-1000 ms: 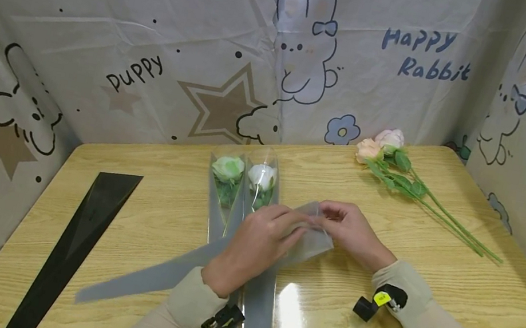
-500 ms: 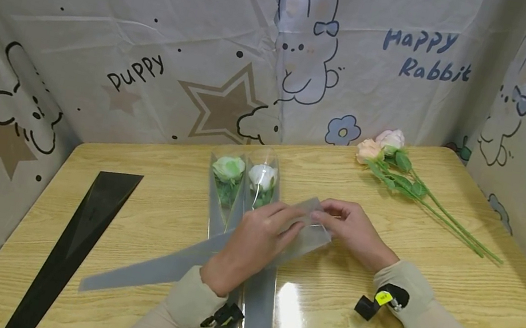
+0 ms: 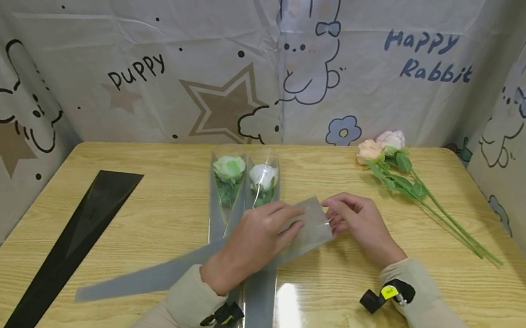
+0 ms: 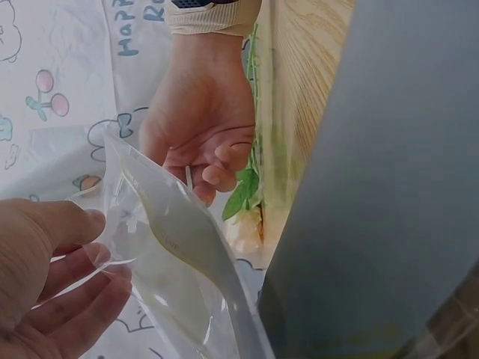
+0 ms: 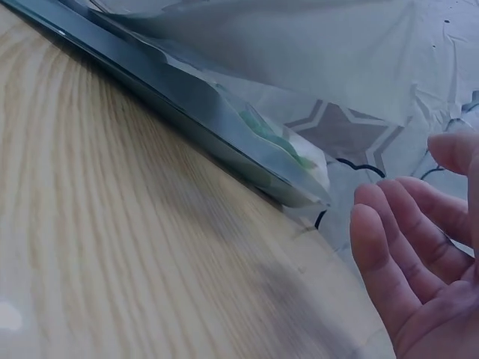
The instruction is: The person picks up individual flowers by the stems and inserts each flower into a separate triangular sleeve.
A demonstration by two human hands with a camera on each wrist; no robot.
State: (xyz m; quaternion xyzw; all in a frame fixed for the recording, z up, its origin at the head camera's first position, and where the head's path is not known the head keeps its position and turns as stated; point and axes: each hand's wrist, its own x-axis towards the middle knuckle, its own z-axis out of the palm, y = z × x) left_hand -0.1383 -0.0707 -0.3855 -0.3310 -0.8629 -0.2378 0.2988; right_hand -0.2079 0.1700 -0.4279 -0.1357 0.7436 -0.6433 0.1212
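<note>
My left hand (image 3: 250, 240) holds a grey, see-through flower sleeve (image 3: 311, 233) slanted above two wrapped flowers. In the left wrist view, the thumb and fingers of that hand pinch the sleeve's clear film (image 4: 138, 217) near its mouth. Just off the wide end is my right hand (image 3: 364, 227), its fingers loosely bent; the right wrist view shows nothing in its grasp. Beneath the held sleeve lie a green rose (image 3: 229, 170) and a white rose (image 3: 262, 177), each in its own grey-and-clear sleeve. The left hand and forearm cover part of these.
A black flower sleeve (image 3: 72, 242) lies at the table's left. Two pale pink and peach roses (image 3: 381, 146) with long green stems lie at the back right. A printed cloth (image 3: 204, 15) surrounds the wooden table (image 3: 159, 193) at the back and sides.
My right hand has come away from the sleeve's wide end, shifting slightly right and up, its fingers loosening. The left hand keeps hold of the sleeve in nearly the same spot.
</note>
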